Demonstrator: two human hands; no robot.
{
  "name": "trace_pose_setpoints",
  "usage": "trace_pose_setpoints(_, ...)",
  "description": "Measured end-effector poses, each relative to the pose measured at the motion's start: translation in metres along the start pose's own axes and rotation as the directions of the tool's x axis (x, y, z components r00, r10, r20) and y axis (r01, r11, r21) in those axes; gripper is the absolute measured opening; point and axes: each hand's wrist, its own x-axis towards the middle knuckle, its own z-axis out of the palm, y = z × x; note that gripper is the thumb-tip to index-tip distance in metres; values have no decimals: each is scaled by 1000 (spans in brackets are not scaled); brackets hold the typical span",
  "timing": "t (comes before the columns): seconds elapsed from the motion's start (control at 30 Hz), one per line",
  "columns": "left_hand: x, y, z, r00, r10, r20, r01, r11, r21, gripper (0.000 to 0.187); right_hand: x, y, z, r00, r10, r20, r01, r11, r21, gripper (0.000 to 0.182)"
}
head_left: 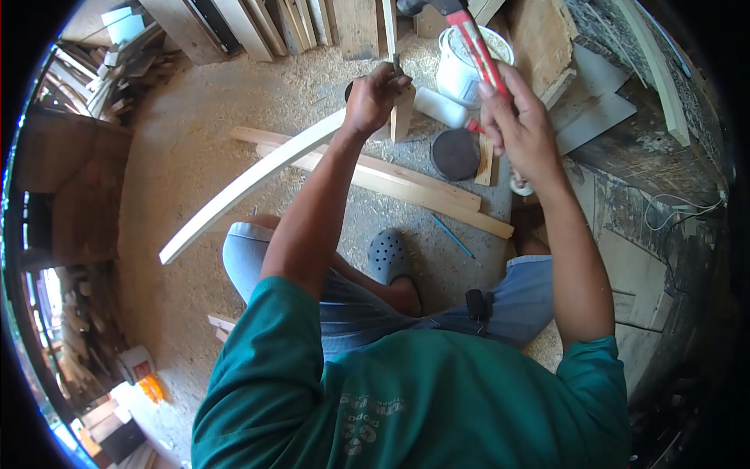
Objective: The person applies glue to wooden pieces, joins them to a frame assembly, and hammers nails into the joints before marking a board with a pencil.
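Note:
My right hand [517, 119] is wrapped round the red handle of a hammer [478, 48], raised with its dark head at the top edge. My left hand [375, 100] is closed on a small dark tool [397, 64], over the end of an upright wooden piece [401, 117]. What the tool's lower end touches is hidden by my fingers. A long pale wood strip [250, 184] runs from beside my left wrist down to the left. Two light boards [422, 191] lie on the floor below my hands.
A white bucket [462, 70], a white bottle [441, 107] and a dark round disc [455, 155] stand or lie near my right hand. A blue pencil-like stick [453, 236] lies by my clog [389, 254]. Planks [289, 27] lean at the back; scrap wood is piled left.

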Motion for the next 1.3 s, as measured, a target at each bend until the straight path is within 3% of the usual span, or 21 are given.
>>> trace_pose_setpoints(0.1,-3,1,-1,1000,25,17,-24,999,-41,18,5,-2,0,987,-155,-30,148,974,-171,33)
trace_pose_setpoints(0.37,-1,-9,3,999,38,19,-37,998,-56,17,9,-23,-3,961,-259,-100,202,899,-389,36)
trace_pose_setpoints(0.47,-1,-6,1,1000,25,12,-24,999,-26,18,13,-22,-1,940,-340,-41,273,818,-507,31)
trace_pose_setpoints(0.57,1,-10,1,998,55,24,-56,998,12,18,17,-15,-2,992,-71,104,123,738,-664,29)
trace_pose_setpoints(0.7,-1,-4,0,999,47,5,-48,998,35,17,19,-19,-5,989,-119,86,147,768,-624,26)
trace_pose_setpoints(0.8,-1,-6,1,997,75,-1,-75,996,53,16,24,-40,-16,949,-315,-6,270,821,-503,28)
trace_pose_setpoints(0.83,0,-8,1,996,89,1,-89,994,62,16,20,-57,-26,981,-163,-105,130,954,-270,24)
trace_pose_setpoints(0.9,0,-11,2,995,99,0,-99,992,73,16,20,-80,-10,839,-465,-283,417,883,-215,26)
trace_pose_setpoints(1.0,-1,-9,1,997,81,-9,-80,992,101,16,11,-59,-3,781,-414,-467,329,909,-256,25)
trace_pose_setpoints(1.07,-3,-13,1,995,104,-12,-102,991,85,17,22,-11,-1,720,-659,-220,470,695,-545,31)
trace_pose_setpoints(1.1,1,-12,1,992,128,-14,-126,989,76,17,24,11,5,885,-466,-11,414,797,-440,30)
trace_pose_setpoints(1.13,1,-6,0,999,51,5,-51,995,90,18,21,16,3,934,-319,162,333,606,-722,29)
trace_pose_setpoints(1.23,2,-2,-1,1000,25,12,-25,999,39,18,25,-8,-7,965,-220,144,260,723,-640,27)
trace_pose_setpoints(1.27,1,-1,-2,1000,10,24,-10,999,32,18,21,-30,-8,979,-193,60,195,816,-544,26)
trace_pose_setpoints(1.3,1,1,-2,1000,19,7,-19,1000,25,17,23,-42,-15,959,-281,23,255,827,-502,26)
